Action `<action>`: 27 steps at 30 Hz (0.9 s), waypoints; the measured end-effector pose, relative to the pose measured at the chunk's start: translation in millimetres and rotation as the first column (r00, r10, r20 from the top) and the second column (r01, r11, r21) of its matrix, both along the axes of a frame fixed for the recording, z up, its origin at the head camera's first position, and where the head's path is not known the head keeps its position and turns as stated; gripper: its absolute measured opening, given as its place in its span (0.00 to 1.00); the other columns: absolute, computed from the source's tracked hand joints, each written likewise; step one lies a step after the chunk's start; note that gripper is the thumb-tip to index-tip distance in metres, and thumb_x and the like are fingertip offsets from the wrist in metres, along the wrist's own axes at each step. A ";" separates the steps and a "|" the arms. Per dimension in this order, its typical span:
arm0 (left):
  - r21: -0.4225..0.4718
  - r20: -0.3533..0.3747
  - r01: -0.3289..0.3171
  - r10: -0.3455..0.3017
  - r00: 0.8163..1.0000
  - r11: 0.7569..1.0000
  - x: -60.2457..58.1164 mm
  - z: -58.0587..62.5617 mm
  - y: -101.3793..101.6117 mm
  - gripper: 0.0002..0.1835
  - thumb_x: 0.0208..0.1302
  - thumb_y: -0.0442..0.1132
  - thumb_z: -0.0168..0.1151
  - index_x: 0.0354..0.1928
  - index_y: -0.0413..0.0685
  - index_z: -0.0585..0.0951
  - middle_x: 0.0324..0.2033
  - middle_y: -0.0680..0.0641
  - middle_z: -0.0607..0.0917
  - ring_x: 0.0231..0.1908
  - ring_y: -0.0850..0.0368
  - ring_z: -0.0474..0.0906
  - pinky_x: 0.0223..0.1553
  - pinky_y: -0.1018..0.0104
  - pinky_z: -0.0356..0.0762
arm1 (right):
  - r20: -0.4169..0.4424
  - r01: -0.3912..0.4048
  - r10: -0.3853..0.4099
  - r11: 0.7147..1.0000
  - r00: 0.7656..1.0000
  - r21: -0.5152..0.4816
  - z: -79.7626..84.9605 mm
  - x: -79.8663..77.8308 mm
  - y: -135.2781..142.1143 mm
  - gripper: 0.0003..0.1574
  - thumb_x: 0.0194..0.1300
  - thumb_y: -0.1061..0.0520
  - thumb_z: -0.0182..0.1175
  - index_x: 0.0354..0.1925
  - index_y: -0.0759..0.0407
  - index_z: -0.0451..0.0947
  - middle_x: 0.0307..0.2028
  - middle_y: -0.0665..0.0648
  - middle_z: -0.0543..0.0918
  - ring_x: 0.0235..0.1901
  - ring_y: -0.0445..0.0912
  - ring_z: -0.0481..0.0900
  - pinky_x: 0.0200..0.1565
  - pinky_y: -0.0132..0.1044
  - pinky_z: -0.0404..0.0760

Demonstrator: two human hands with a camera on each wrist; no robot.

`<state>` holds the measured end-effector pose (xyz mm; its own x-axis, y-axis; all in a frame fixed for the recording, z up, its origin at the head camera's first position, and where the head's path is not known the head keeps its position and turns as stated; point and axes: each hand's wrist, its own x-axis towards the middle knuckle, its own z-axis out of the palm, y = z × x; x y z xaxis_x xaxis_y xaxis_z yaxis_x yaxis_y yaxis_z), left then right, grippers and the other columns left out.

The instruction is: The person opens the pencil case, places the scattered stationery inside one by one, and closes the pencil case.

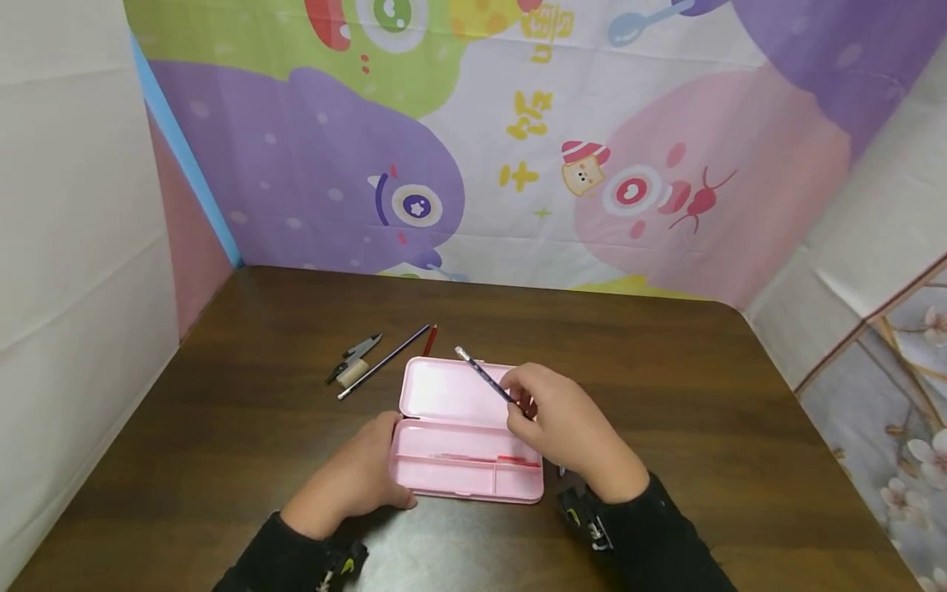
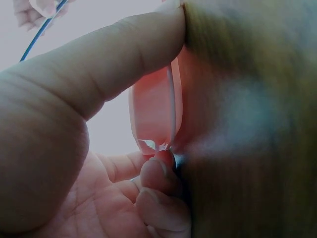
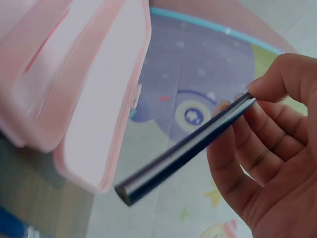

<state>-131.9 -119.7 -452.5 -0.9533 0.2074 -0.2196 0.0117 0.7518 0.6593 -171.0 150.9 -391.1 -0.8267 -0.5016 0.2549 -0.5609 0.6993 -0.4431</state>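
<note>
An open pink pencil case [image 1: 444, 475] lies on the table, its lid [image 1: 444, 386] folded back. My left hand [image 1: 358, 473] grips the left end of the case; in the left wrist view the thumb [image 2: 129, 49] and fingertips [image 2: 161, 176] are on either side of that end. Above the right part of the lid, my right hand [image 1: 565, 419] pinches a dark pencil [image 1: 484, 375] with a white eraser end pointing up and left. The pencil's flat dark end [image 3: 125, 193] shows in the right wrist view. A thin red stick-like item [image 1: 518, 461] lies inside the case.
Left of the lid, on the brown table [image 1: 666, 370], lie a grey compass [image 1: 362, 347], a beige eraser [image 1: 353, 373], another dark pencil [image 1: 385, 360] and a short red pencil [image 1: 430, 340]. A blue item [image 3: 12, 224], partly seen, lies near the case's right end.
</note>
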 end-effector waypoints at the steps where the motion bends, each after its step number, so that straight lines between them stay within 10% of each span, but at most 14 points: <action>1: -0.002 0.004 0.000 0.000 1.000 1.000 -0.3 0.5 0.2 0.58 0.22 0.43 0.87 0.61 0.35 0.65 0.48 0.41 0.75 0.44 0.49 0.73 0.49 0.46 0.73 | -0.031 -0.021 0.021 1.000 0.999 0.021 0.5 1.8 -2.5 0.10 0.59 0.58 0.61 0.42 0.50 0.77 0.34 0.42 0.74 0.31 0.37 0.72 0.32 0.31 0.76; 8: -0.009 0.017 -0.007 0.007 1.000 1.000 -2.7 2.0 0.9 0.59 0.21 0.43 0.88 0.62 0.36 0.65 0.49 0.41 0.76 0.44 0.48 0.73 0.49 0.45 0.73 | -0.173 -0.125 0.166 0.966 0.971 0.225 -0.6 8.5 -17.8 0.10 0.62 0.61 0.59 0.43 0.52 0.78 0.35 0.45 0.78 0.33 0.37 0.73 0.39 0.34 0.78; 27: 0.008 0.040 0.017 -0.017 0.999 1.000 -3.9 1.1 -1.3 0.60 0.23 0.44 0.87 0.63 0.37 0.64 0.52 0.40 0.75 0.45 0.48 0.73 0.51 0.42 0.73 | 0.053 -0.188 0.182 0.888 0.982 0.420 -25.2 14.1 -38.0 0.12 0.63 0.61 0.63 0.45 0.51 0.84 0.34 0.46 0.80 0.34 0.39 0.76 0.43 0.35 0.79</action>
<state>-135.8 -121.0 -451.4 -0.9401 0.2254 -0.2557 -0.0019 0.7467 0.6652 -156.9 112.9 -416.3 -0.7099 -0.7039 -0.0236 -0.6951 0.7057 -0.1372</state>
